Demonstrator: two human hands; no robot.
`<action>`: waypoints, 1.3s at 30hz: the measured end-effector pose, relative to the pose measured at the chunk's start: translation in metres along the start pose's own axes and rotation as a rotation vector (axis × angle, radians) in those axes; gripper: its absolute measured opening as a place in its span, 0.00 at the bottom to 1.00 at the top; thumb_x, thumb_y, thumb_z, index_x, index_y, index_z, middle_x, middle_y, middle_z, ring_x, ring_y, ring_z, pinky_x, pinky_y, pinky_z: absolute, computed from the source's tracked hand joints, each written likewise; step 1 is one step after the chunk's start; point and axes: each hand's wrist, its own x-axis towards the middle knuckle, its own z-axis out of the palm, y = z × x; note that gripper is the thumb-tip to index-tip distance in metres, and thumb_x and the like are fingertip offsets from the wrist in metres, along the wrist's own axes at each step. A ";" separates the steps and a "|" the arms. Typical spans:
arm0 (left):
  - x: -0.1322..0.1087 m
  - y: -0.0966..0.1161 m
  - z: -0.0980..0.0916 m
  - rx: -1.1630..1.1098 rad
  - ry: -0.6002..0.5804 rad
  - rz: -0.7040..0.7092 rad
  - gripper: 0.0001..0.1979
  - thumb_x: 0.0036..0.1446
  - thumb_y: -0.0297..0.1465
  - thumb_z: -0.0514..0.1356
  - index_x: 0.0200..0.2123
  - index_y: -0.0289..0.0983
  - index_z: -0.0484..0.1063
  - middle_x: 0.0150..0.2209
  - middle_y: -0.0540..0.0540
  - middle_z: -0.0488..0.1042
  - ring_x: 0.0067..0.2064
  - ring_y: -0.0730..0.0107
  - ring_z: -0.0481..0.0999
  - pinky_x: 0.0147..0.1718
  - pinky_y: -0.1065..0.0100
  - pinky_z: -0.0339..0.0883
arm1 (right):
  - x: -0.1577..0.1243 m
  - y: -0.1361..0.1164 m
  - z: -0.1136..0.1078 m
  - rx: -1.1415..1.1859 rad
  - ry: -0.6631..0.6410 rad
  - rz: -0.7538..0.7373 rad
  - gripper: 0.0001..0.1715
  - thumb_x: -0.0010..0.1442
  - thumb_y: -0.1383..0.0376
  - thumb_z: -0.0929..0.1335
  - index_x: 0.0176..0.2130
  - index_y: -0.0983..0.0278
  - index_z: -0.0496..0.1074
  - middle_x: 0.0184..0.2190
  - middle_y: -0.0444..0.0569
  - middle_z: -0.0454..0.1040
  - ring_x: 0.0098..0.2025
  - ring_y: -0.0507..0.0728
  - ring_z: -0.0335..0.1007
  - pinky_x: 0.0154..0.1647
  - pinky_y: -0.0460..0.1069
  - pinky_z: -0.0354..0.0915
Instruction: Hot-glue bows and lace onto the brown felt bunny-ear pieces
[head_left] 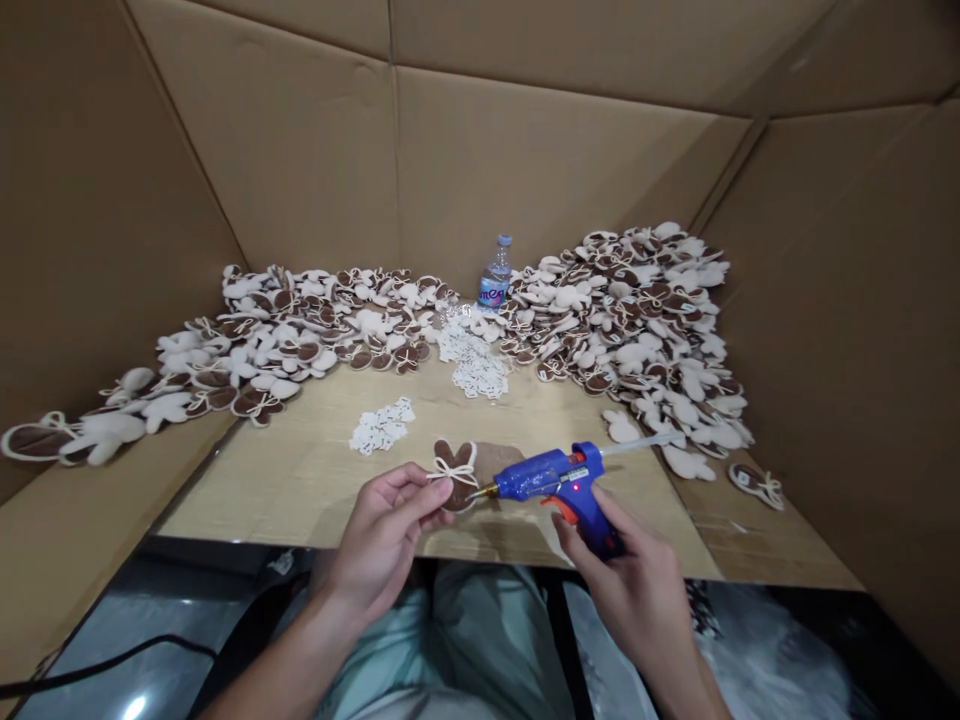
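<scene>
My left hand (386, 525) pinches a brown bunny-shaped cutout (454, 475) with a cream string bow on it, held just above the front of the cardboard work surface (315, 470). My right hand (626, 565) grips the handle of a blue hot glue gun (555, 478). Its brass nozzle points left and touches the right edge of the cutout. A clear glue stick pokes out of the gun's back end toward the right.
Large piles of brown and cream bunny cutouts lie at the left (262, 340) and the right (637, 320). Small white pieces lie in a heap (474, 362) and a smaller cluster (382, 427). A water bottle (495, 275) stands at the back. Cardboard walls (525, 170) enclose the space.
</scene>
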 end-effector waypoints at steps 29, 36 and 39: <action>0.029 0.047 -0.029 -0.094 0.212 0.262 0.11 0.34 0.23 0.75 0.24 0.32 0.77 0.26 0.50 0.79 0.28 0.74 0.77 0.25 0.77 0.76 | 0.026 0.052 -0.001 -0.485 -0.317 0.344 0.21 0.57 0.54 0.60 0.38 0.68 0.69 0.37 0.63 0.76 0.41 0.67 0.74 0.43 0.55 0.66; 0.037 0.055 -0.045 -0.085 0.204 0.329 0.09 0.39 0.24 0.74 0.23 0.33 0.76 0.24 0.53 0.76 0.27 0.76 0.75 0.27 0.78 0.76 | 0.028 0.058 -0.007 -0.489 -0.354 0.393 0.28 0.51 0.45 0.63 0.37 0.66 0.68 0.35 0.63 0.77 0.41 0.69 0.75 0.41 0.56 0.67; 0.037 0.056 -0.048 -0.055 0.194 0.328 0.09 0.40 0.25 0.73 0.24 0.34 0.76 0.25 0.52 0.77 0.28 0.76 0.76 0.26 0.78 0.74 | 0.028 0.056 -0.017 -0.473 -0.365 0.392 0.31 0.49 0.42 0.66 0.36 0.65 0.70 0.36 0.63 0.78 0.41 0.70 0.76 0.40 0.57 0.68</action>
